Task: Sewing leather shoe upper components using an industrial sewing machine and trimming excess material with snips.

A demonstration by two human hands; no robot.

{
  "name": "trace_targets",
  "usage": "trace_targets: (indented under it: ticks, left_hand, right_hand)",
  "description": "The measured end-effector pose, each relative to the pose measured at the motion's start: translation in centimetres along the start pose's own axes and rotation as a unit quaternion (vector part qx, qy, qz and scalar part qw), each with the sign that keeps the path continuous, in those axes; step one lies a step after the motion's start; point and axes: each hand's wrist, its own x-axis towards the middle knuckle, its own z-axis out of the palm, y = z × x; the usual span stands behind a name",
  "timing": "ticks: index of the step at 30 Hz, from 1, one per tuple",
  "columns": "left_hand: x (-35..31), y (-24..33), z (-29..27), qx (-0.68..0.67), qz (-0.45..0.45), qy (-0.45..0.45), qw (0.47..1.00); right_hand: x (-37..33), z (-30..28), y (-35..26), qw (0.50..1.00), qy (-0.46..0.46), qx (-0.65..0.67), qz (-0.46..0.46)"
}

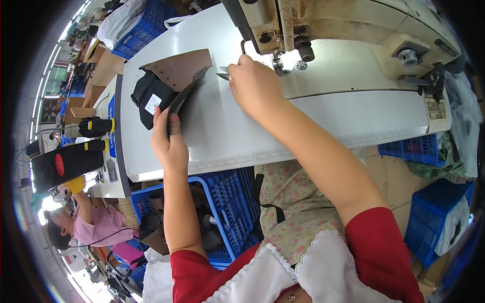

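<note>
My left hand (171,141) pinches the edge of a black, cap-like fabric piece (155,93), thumb on the near side. It has a white label and a stiff brownish panel with small holes, which stands up from the white sewing table. Close to the panel's right corner, my right hand (255,83) is closed on a small pair of thread snips (222,74). Their silver blades point left toward that corner; whether they touch it I cannot tell. Just beyond my right hand are the presser foot and needle area of the sewing machine (343,25).
The white table (222,136) curves across in front of me. A blue crate (222,202) holding dark pieces stands under its near edge, and more blue crates (434,222) are at the right. A co-worker in a pink shirt (101,224) works at another machine (68,161) on the left.
</note>
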Motion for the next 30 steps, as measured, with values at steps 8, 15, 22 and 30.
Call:
trace_targets:
  ticks: [8,15,22,30]
  left_hand:
    - [-0.2,1.5,0.0,-0.026,-0.008,-0.02,0.999]
    - [-0.3,1.0,0.3,-0.02,0.003,-0.013,1.0]
    - [-0.4,0.9,0.2,-0.011,0.015,-0.018,1.0]
    - [-0.5,1.0,0.5,0.0,0.03,-0.012,0.999]
  right_hand:
    - [1.9,0.1,-1.7,0.998,-0.05,-0.035,0.013]
    - [2.7,0.2,-2.1,0.994,-0.095,-0.041,0.029]
    - [3.1,0.1,-2.3,0.993,-0.102,-0.046,0.033]
    - [1.0,-0.2,-0.9,0.99,-0.134,-0.027,0.028]
